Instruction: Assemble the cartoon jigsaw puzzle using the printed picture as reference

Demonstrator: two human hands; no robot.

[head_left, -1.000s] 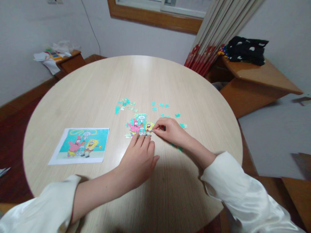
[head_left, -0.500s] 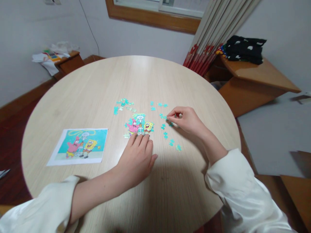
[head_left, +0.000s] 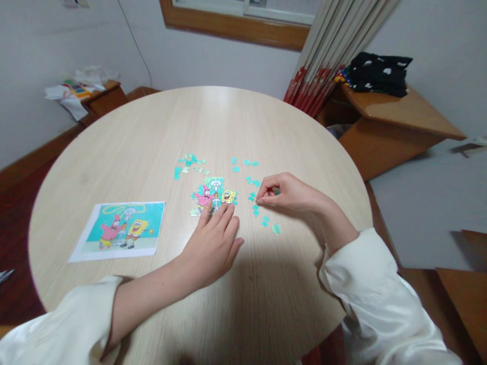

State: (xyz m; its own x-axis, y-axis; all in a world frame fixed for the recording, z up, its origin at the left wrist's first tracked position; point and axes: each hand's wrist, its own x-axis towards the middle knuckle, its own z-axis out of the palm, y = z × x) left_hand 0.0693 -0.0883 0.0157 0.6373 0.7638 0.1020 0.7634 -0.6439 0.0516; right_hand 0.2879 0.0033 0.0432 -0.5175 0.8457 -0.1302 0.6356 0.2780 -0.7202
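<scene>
A partly joined jigsaw puzzle (head_left: 216, 188) shows a pink starfish, a teal squid figure and a yellow sponge figure. My left hand (head_left: 213, 238) lies over its lower edge, fingers stretched out and slightly spread, covering part of it. Thumb and index finger of my right hand (head_left: 283, 191) are pinched together just beside a loose teal puzzle piece (head_left: 252, 197); whatever is between the fingertips is too small to make out. More loose pieces run in a curved line near this hand, down to a teal and yellow piece (head_left: 276, 229).
A printed reference picture (head_left: 122, 228) lies left of the puzzle on the round wooden table (head_left: 114, 152). Several loose pieces (head_left: 189, 161) are heaped behind the puzzle. Beyond the table are a curtain (head_left: 323, 56) and a wooden cabinet (head_left: 411, 114) with black cloth.
My right hand has shifted toward me and slightly left, along the line of loose pieces, still pinched. My left hand stays on the puzzle, with its fingers a little more spread. The view has shifted slightly.
</scene>
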